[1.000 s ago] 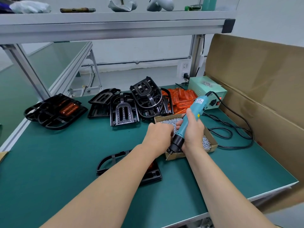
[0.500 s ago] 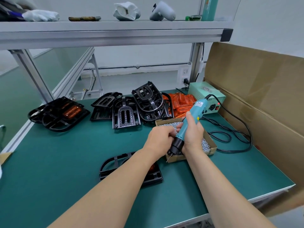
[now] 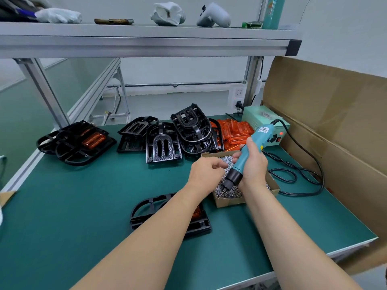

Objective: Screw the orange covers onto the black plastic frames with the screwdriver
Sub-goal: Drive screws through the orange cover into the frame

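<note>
My right hand [image 3: 252, 168] grips the teal electric screwdriver [image 3: 247, 155], tip pointing down-left over the cardboard box of screws [image 3: 228, 203]. My left hand [image 3: 204, 173] hovers over that box with fingers curled together; whether it pinches a screw is hidden. A black plastic frame [image 3: 146, 208] with an orange cover [image 3: 198, 212] lies on the mat under my left forearm. More black frames [image 3: 162, 143] are piled at the back, next to a heap of orange covers [image 3: 232, 132]. Frames with orange covers fitted [image 3: 79, 141] lie at the back left.
The screwdriver's black cable [image 3: 301, 178] loops on the green mat [image 3: 62, 206] to a pale green power unit [image 3: 257, 116]. A large cardboard sheet [image 3: 335, 122] stands along the right edge. An aluminium shelf [image 3: 146, 41] overhangs the back.
Both hands stayed over the screw box. My left hand's fingers have drawn a little away from the screwdriver's tip, and the camera view has tilted up slightly.
</note>
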{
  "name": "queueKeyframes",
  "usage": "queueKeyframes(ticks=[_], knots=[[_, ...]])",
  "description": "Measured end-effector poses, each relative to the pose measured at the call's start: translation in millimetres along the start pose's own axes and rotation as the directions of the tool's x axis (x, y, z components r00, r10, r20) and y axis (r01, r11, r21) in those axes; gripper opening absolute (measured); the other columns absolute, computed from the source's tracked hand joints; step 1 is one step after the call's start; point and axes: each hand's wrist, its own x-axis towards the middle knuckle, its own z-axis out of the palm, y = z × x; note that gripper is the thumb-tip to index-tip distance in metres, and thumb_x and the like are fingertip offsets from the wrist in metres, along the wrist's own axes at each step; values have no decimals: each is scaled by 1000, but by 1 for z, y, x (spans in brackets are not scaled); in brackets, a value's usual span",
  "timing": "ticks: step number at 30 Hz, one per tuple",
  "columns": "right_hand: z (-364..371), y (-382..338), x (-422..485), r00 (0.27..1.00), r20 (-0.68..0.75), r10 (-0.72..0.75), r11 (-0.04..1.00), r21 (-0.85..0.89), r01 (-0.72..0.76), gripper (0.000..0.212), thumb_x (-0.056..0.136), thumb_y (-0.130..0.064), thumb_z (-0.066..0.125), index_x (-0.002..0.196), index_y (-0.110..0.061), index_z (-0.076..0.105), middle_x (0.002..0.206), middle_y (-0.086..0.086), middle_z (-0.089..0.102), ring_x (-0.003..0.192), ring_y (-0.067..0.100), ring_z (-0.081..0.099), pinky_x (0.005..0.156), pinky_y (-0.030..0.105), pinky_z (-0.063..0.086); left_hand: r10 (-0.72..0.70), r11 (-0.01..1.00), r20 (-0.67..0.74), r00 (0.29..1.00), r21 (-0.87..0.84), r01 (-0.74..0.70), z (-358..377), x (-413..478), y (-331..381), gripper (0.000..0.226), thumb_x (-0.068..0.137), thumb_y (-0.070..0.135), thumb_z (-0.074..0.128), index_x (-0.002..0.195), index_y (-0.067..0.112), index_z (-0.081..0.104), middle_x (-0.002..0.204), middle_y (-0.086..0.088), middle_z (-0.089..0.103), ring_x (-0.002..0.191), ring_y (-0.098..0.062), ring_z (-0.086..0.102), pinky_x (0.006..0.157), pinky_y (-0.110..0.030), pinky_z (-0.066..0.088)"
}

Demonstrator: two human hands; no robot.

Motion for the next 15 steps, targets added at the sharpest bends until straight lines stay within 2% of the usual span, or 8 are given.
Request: queueKeyframes(ticks=[2,6,10,15], knots=[[2,-1,0,1000,-1,12,1000,14,-12,28,100,-32,62,103,-5,56,61,5,58,47,11,55,49,21,49,-20,999,-20,1000,-45,19,-2,0,-1,27,85,7,59,88,26,78,79,19,64,73,1,57,61,-10,40],[10,-1,1,997,-5,81,993,82,-81,28,98,-35,65,102,-8,57,60,-1,60,49,9,56,49,21,50,-94,975,-10,995,-202,90,-16,-9,-9,24,84,2,68,77,24,73,79,2,72,78,-14,67,77,-27,54],[30,0,-2,985,2,173,972,158,-171,24,94,-33,70,100,-13,58,56,-4,61,48,8,57,49,21,49,-183,900,21,983,-399,176,-38,-23,-22,18,88,-3,64,83,12,72,74,0,71,70,-10,65,66,-19,51],[62,5,-10,978,-2,207,955,216,-202,24,93,-27,71,107,-13,57,57,-2,59,45,8,55,47,20,47,-281,833,-30,959,-504,229,-64,-43,-30,14,92,-4,57,89,6,66,75,-5,70,67,-9,64,64,-21,52]])
